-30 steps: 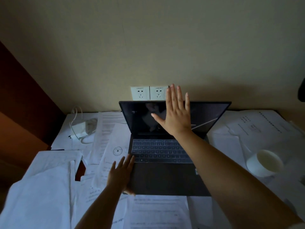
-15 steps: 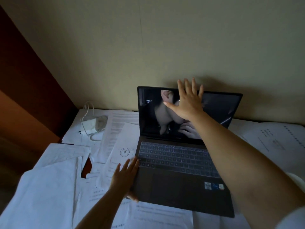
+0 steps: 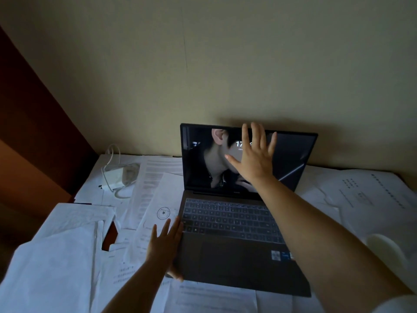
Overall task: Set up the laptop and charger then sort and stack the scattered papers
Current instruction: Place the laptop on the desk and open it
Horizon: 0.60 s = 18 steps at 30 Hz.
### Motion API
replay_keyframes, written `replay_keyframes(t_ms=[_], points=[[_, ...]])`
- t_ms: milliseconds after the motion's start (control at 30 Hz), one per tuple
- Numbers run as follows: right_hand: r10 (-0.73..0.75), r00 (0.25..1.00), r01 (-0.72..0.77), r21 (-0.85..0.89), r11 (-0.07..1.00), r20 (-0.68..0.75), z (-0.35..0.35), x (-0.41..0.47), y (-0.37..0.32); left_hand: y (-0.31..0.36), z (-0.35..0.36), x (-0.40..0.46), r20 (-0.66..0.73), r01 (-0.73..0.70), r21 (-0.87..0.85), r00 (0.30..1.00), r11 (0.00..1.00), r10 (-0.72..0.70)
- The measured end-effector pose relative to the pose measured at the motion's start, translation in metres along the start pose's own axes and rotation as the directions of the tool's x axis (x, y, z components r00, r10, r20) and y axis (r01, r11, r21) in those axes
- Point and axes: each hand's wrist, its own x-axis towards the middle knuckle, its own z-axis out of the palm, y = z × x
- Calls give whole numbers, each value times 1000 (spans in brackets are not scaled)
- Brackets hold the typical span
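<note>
Dim beige wall behind a desk (image 3: 352,177) littered with papers (image 3: 155,195); the open laptop (image 3: 225,251) sits centre, charger (image 3: 115,177) at back left. Right hand (image 3: 255,159), fingers spread, meets the lit screen; left hand (image 3: 165,247) lies flat along the laptop's left edge.

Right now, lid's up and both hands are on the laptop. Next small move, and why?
Probably take the left hand off the laptop and reach for the charger. The screen stands upright and lit, so the right hand has little left to push. The charger lies coiled on papers to the laptop's left, with no cable seen running to the laptop.
</note>
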Motion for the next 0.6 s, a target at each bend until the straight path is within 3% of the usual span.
replay_keyframes(t_ms=[200, 467, 600], points=[[36, 995, -33, -36, 999, 90, -1, -3, -6, 1, -4, -1, 56, -21, 29, 998, 999, 19], [19, 959, -21, 6, 1000, 284, 1, 35, 6, 0, 4, 1, 6, 13, -48, 1000, 999, -13], [30, 964, -31, -1, 1000, 266, 3, 38, 4, 0, 8, 3, 18, 15, -48, 1000, 999, -14]])
